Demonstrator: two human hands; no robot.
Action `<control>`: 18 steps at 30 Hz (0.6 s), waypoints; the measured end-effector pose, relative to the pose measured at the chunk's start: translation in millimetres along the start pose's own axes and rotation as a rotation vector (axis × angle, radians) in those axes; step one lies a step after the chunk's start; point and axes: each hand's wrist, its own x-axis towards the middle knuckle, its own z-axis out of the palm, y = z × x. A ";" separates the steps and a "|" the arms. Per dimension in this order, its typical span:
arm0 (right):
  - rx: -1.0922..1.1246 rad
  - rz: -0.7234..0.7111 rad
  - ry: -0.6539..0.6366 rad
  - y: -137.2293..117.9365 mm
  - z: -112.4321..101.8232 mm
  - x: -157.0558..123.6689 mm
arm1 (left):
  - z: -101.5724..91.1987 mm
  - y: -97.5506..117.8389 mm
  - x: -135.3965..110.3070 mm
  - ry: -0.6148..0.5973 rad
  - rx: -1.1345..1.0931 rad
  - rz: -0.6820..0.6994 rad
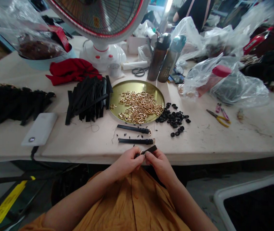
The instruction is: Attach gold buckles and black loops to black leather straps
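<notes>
The bench (194, 147) is plain off-white. At its front edge, the held strap (151, 149) is black; the two straps (134, 141) just behind it are black with gold buckles (154, 141). The tray (148, 85) is shiny yellow-gold, the buckle heap (141, 107) on it a pinker gold, the small loops (172, 118) beside it black. Toward the back edge, the fan (103, 59) is white with red trim, the cloth (73, 69) plain red. Left along the front edge, the power bank (40, 128) is white; at right, the pliers (214, 115) are yellow-handled.
</notes>
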 end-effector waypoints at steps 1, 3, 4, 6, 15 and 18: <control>0.042 0.030 -0.011 2.1 -0.6 0.8 | 0.6 0.3 -0.3 0.015 0.015 0.008; 0.089 0.059 -0.016 5.0 -1.0 1.8 | 1.7 1.1 -1.0 0.032 0.037 0.015; 0.088 0.060 -0.013 5.4 -1.0 2.0 | 2.0 1.6 -1.4 0.034 0.046 0.015; 0.059 0.053 -0.015 4.3 -0.7 2.2 | 2.2 2.6 -2.2 0.027 0.056 0.015; -0.182 -0.064 -0.015 1.0 0.6 -2.1 | 0.7 -6.7 -2.9 -0.032 -0.017 0.002; -0.457 -0.313 0.128 -1.3 4.9 -7.0 | -1.3 -4.8 -3.7 -0.030 -0.023 -0.003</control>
